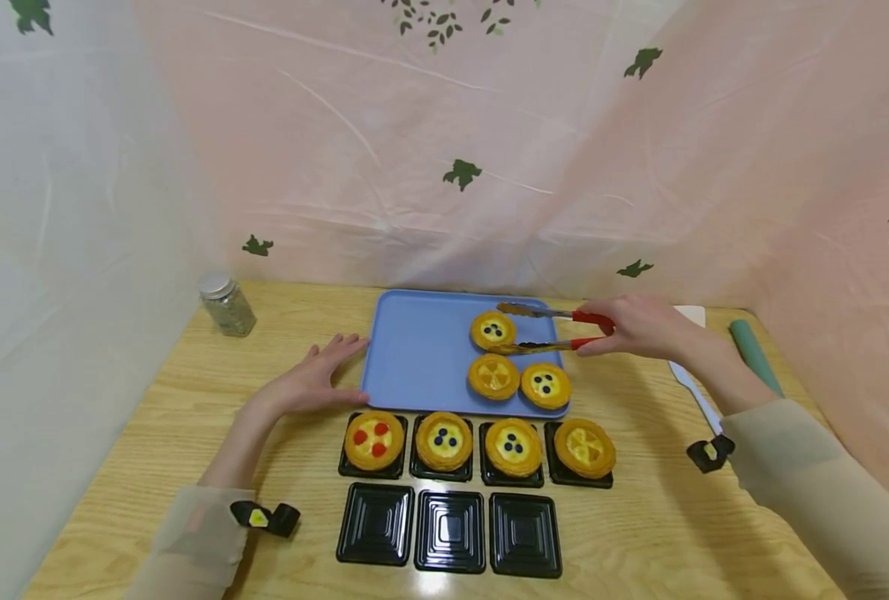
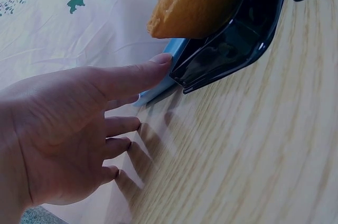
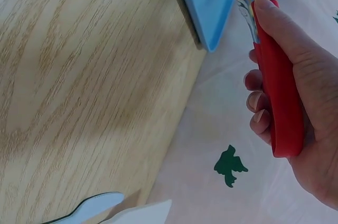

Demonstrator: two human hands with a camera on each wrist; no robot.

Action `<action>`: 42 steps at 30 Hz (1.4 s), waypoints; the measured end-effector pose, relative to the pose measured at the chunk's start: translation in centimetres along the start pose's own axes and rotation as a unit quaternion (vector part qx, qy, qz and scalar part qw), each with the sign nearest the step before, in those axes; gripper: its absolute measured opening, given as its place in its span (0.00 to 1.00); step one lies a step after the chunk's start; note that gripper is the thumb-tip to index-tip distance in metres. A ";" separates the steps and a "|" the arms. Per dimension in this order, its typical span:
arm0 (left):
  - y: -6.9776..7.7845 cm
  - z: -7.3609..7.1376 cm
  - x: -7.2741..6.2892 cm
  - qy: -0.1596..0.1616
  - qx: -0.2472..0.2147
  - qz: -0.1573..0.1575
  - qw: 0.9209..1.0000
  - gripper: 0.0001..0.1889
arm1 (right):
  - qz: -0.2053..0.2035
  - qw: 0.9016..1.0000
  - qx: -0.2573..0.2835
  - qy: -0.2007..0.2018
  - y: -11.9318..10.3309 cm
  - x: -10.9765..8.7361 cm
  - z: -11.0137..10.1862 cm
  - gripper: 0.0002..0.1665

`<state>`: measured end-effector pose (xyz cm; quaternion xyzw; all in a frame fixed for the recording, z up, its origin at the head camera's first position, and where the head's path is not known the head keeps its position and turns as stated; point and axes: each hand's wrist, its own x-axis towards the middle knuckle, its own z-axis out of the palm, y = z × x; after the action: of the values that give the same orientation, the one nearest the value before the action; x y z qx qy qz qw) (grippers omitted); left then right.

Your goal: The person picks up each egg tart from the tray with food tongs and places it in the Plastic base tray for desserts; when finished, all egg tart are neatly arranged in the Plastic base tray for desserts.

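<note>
My right hand [image 1: 635, 325] grips red-handled tongs [image 3: 280, 86] over the right part of a blue tray [image 1: 422, 350]. In the head view, the spread tong tips lie on either side of a blueberry tart [image 1: 492, 331]; whether they touch it I cannot tell. In front of it on the tray sit an orange-topped tart [image 1: 493, 377] and a second blueberry tart [image 1: 546, 386]. My left hand [image 1: 317, 379] has its fingers extended at the tray's left edge, the thumb [image 2: 150, 71] touching the rim by a black square holder [image 2: 232, 49] with a tart on it.
Before the tray, a row of black holders bears a red-topped tart [image 1: 374, 441], two blueberry tarts [image 1: 444, 441] and an orange-topped one [image 1: 584, 447]. Nearer lie three bare holders [image 1: 449, 531]. A jar [image 1: 227, 306] stands left; a white spatula [image 1: 695, 396] and green roll [image 1: 756, 357] lie right.
</note>
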<state>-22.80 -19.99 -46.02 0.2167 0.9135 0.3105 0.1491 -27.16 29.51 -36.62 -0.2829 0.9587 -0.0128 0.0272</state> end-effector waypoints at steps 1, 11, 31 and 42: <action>0.0 0.0 0.0 0.000 0.000 0.000 1.000 0.49 | 0.001 1.000 -0.001 -0.003 0.0 0.0 0.0 0.33; -0.2 0.0 0.1 -0.001 0.003 0.000 1.000 0.49 | 0.000 1.000 0.008 -0.018 0.1 0.6 0.1 0.35; -0.1 0.0 0.2 -0.002 0.003 -0.006 1.000 0.49 | -0.009 1.000 -0.005 -0.005 0.2 0.8 0.6 0.30; -0.2 0.0 0.3 -0.001 0.006 -0.004 1.000 0.49 | -0.017 1.000 -0.002 0.007 0.3 0.8 0.9 0.28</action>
<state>-23.08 -20.01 -46.17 0.2143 0.9161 0.3038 0.1499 -27.89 29.31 -37.55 -0.2987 0.9541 -0.0133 0.0199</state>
